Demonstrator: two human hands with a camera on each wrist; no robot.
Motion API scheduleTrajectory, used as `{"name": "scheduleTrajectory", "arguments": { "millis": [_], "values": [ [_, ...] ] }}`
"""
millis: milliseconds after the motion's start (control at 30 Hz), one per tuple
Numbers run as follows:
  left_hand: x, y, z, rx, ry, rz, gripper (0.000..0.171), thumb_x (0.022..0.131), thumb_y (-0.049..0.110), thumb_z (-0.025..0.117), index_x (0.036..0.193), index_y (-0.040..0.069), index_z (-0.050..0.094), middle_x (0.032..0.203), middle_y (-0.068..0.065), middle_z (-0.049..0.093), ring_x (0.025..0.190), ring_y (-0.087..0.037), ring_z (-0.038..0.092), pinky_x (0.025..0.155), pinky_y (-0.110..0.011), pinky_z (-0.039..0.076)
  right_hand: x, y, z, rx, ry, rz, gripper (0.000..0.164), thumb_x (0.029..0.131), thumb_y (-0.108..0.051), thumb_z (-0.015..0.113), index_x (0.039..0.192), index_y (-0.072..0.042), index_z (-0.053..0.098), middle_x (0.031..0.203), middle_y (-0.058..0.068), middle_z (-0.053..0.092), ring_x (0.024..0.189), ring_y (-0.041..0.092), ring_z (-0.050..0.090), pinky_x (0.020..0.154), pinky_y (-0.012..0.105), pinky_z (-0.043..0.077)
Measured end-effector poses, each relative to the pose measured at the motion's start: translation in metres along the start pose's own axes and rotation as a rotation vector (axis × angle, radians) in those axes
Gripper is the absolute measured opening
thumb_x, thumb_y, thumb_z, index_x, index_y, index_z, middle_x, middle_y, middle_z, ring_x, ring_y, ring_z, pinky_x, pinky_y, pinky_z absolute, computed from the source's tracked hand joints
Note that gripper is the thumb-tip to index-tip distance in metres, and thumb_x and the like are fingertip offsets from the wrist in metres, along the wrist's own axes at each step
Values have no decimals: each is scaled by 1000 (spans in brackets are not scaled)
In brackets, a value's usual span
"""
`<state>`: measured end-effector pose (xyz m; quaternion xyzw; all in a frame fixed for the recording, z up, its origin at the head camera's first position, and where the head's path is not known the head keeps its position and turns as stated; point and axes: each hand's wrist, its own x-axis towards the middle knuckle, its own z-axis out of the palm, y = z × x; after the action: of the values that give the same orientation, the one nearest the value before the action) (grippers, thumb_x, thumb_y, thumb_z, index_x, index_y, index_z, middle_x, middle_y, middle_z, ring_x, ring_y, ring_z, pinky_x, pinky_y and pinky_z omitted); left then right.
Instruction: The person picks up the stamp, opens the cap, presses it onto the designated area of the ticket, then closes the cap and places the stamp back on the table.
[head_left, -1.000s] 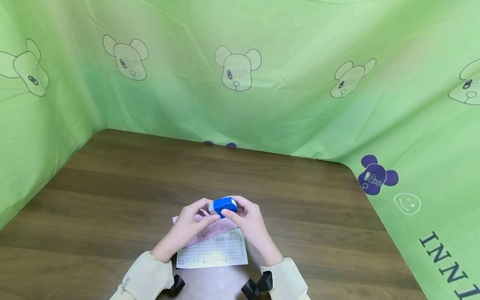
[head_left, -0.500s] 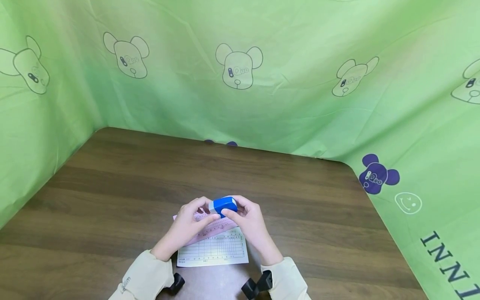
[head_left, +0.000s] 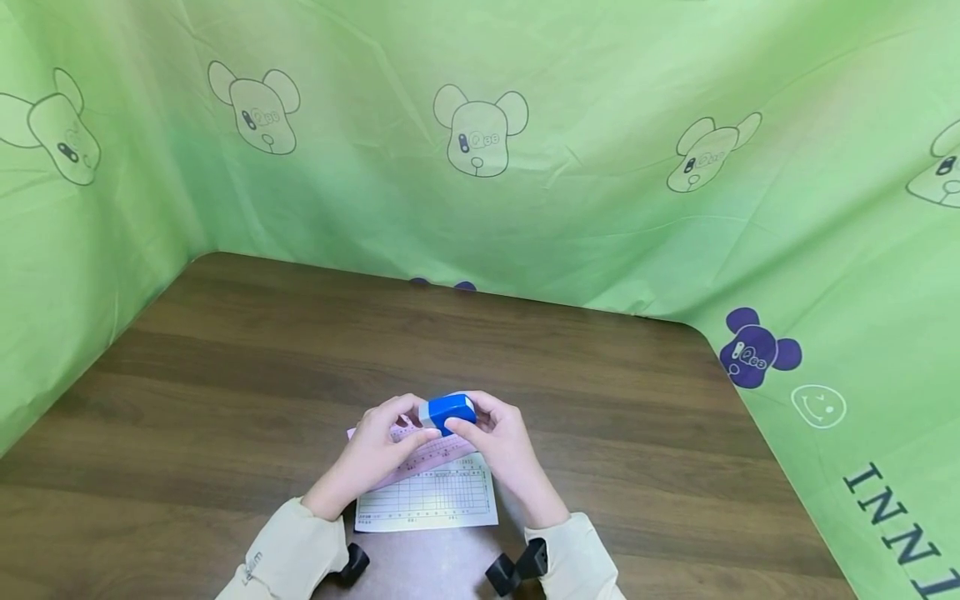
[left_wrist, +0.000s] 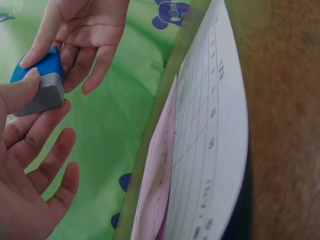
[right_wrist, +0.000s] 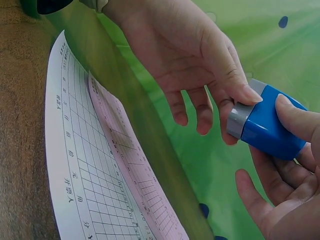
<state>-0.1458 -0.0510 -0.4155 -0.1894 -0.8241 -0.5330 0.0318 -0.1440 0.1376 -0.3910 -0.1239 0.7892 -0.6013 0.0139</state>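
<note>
Both hands hold a small stamp [head_left: 452, 407], with a blue body and a grey cap [right_wrist: 240, 120], above the paper forms. My left hand [head_left: 375, 446] pinches the grey cap between thumb and index finger; its other fingers spread loosely in the left wrist view. From the other side, my right hand [head_left: 506, 446] grips the blue body [right_wrist: 272, 125] with thumb and fingers. Below lies a white printed form [head_left: 427, 504] with a ruled grid. A pink form [head_left: 431, 457] overlaps its far part and is partly hidden by the hands.
A brown wood-grain table [head_left: 360, 333] spreads around the papers. Green cloth [head_left: 360, 208] printed with bear heads hangs at the back and both sides. Under the near edge of the white form is a greyish surface [head_left: 427, 562].
The hands keep their hold on the stamp with almost no movement. The whole head view has shifted very slightly.
</note>
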Motion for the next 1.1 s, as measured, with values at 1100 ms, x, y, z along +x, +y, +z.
{"name": "scheduleTrajectory", "arguments": {
  "millis": [1100],
  "values": [
    [-1, 5, -4, 34, -34, -16, 18, 86, 20, 73, 101, 16, 64, 88, 4, 65, 84, -12, 55, 75, -28, 47, 2, 3, -3, -2, -50, 9, 32, 89, -7, 68, 117, 7, 61, 109, 26, 68, 94, 20, 69, 88, 25, 56]
  ]
}}
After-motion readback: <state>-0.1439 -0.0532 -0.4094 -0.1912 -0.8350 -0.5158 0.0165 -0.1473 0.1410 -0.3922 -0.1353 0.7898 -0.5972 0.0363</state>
